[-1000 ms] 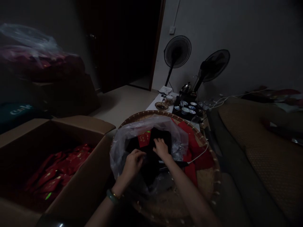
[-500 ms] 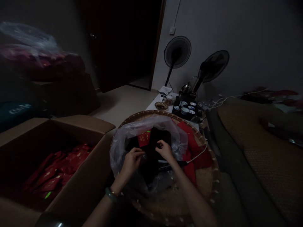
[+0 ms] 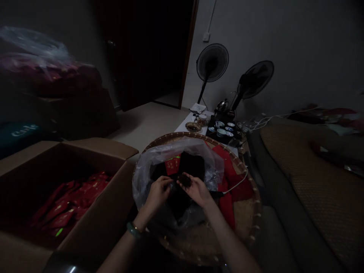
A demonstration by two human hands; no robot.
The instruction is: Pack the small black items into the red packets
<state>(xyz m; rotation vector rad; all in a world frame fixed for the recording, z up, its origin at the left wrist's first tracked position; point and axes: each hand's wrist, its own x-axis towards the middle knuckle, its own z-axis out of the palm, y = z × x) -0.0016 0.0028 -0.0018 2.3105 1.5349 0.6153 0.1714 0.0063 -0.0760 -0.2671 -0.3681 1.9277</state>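
My left hand (image 3: 159,192), a green bangle at its wrist, has thumb and fingers pinched together; whatever they hold is too small to make out. Turned palm up beside it, my right hand (image 3: 199,192) cups a small dark clump (image 3: 185,180) in its fingers. Both hands are over black material (image 3: 192,163) inside an open clear plastic bag (image 3: 142,178). A red packet (image 3: 172,165) with gold characters lies on the black material. Behind my right wrist shows the black handle (image 3: 217,194) of a tool with a white cord.
The bag rests in a round woven bamboo tray (image 3: 247,218), with red cloth (image 3: 227,204) on its right side. At left stands an open cardboard box (image 3: 99,148) holding many red packets (image 3: 71,201). Beyond are teacups (image 3: 222,132) and two standing fans (image 3: 212,62).
My right hand has turned palm up and moved slightly left, and the dark clump now shows in it. The left hand stays nearly in place, still pinched.
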